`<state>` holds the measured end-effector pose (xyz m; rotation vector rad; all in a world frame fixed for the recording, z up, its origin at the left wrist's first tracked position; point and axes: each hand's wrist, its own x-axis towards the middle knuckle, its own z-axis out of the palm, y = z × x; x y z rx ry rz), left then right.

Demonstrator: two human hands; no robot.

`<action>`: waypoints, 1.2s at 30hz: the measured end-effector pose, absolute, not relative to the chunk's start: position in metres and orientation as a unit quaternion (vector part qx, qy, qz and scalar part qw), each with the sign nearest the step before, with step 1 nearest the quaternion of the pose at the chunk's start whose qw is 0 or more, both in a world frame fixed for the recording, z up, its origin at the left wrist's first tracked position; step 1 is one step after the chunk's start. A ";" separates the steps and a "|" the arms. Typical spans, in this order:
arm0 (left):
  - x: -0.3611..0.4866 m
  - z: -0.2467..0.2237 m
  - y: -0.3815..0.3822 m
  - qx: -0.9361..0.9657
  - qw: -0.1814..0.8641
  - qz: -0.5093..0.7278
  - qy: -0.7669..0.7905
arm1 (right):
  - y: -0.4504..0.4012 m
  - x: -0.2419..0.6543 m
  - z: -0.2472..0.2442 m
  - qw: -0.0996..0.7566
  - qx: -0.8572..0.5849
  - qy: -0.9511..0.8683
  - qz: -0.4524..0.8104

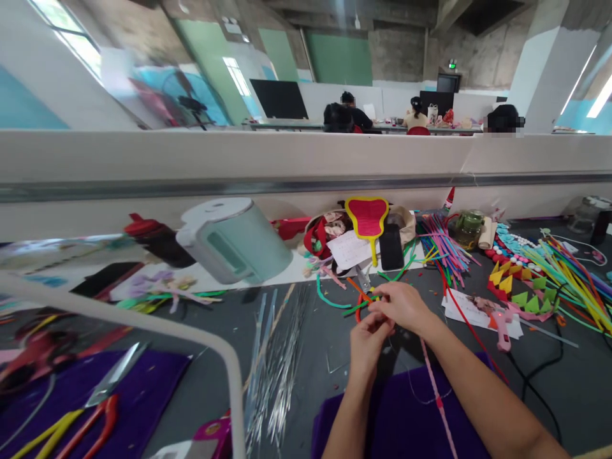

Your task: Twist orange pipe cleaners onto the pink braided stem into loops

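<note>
My right hand [400,307] is closed in a pinch at the end of an orange pipe cleaner [359,290], its fingertips meeting those of my left hand. Just below, my left hand [369,339] is pinched too; what lies between its fingers is hidden. An orange-red loop and green pipe cleaners [354,309] lie beside the fingertips. A thin clear thread [415,392] curves below the hands. Under my right forearm runs a pink strand [433,376] with a red band on it. Purple cloth [401,417] lies beneath my forearms.
Scissors [102,389] and thin metal wires [282,370] lie left. Behind stand a pale green kettle [243,239], a yellow-rimmed red paddle [367,217] and a phone [391,247]. Right are bundled pipe cleaners [444,245], a pink glue gun [502,328] and its dark cord. A white bar [191,331] crosses left.
</note>
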<state>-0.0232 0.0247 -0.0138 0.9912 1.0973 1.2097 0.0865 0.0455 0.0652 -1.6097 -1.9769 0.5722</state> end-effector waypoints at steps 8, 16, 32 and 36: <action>-0.022 -0.024 0.027 0.444 0.563 0.516 0.469 | 0.032 0.092 0.055 0.335 -0.600 -0.702 0.186; -0.021 -0.020 0.024 0.460 0.542 0.525 0.468 | 0.032 0.084 0.043 0.309 -0.561 -0.758 0.125; -0.021 -0.022 0.025 0.367 0.652 0.476 0.462 | -0.026 0.113 0.006 0.510 -0.528 -0.673 0.089; -0.023 -0.021 0.026 0.333 0.693 0.459 0.446 | -0.031 0.119 0.003 0.517 -0.499 -0.689 0.094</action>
